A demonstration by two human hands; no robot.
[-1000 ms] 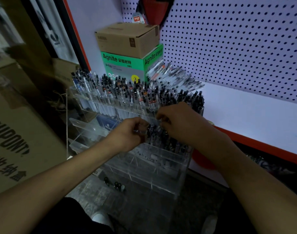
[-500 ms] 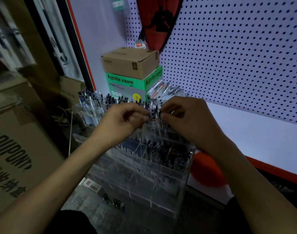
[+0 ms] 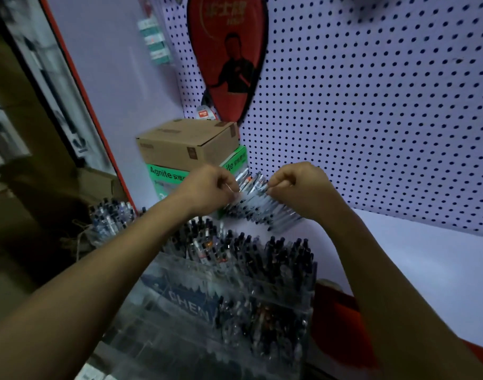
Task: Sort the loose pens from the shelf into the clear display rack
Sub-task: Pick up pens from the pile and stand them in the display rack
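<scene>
A heap of loose pens (image 3: 258, 205) lies on the white shelf (image 3: 399, 259), against the pegboard corner. My left hand (image 3: 207, 190) and my right hand (image 3: 298, 187) are both over the heap, fingers curled and pinching at pens at its top. The pens under each hand are partly hidden by the fingers. The clear display rack (image 3: 229, 294) stands in front of the shelf, below my forearms. Its upper tiers are packed with upright dark-capped pens; the lower tiers look mostly bare.
A brown carton (image 3: 188, 144) sits on a green box (image 3: 166, 176) just left of the heap. A red racket cover (image 3: 229, 56) hangs on the pegboard (image 3: 372, 105). Brown cartons (image 3: 20, 215) stand at the left. The shelf has a red edge (image 3: 341, 311).
Both hands have risen from the rack's tiers to the loose pen heap on the shelf. The view has tilted up, showing more of the pegboard.
</scene>
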